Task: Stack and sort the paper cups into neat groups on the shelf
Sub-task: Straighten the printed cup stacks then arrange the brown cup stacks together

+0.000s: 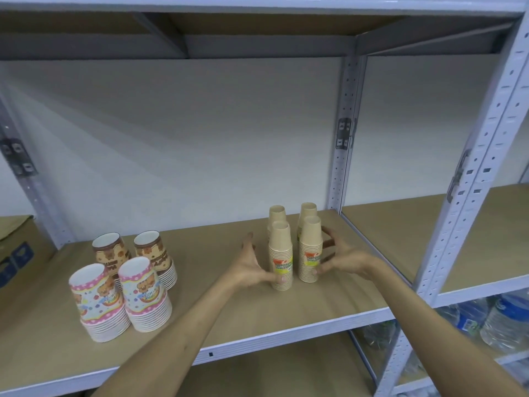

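Eight cup stacks stand on the shelf (329, 319) in two square clusters. At nine o'clock sit four wide patterned stacks (123, 285), apparently finished. At centre, four slim kraft stacks (294, 247) are being nudged together: left hand (252, 265) and right hand (340, 257), fingers spread wide, press the front pair. Little seems left.

4 plain tan cup stacks (280, 253) with orange-yellow labels; 2 pink polka-dot stacks (97, 302); 2 brown bear-print stacks (154, 253); tan shelf (329, 299).
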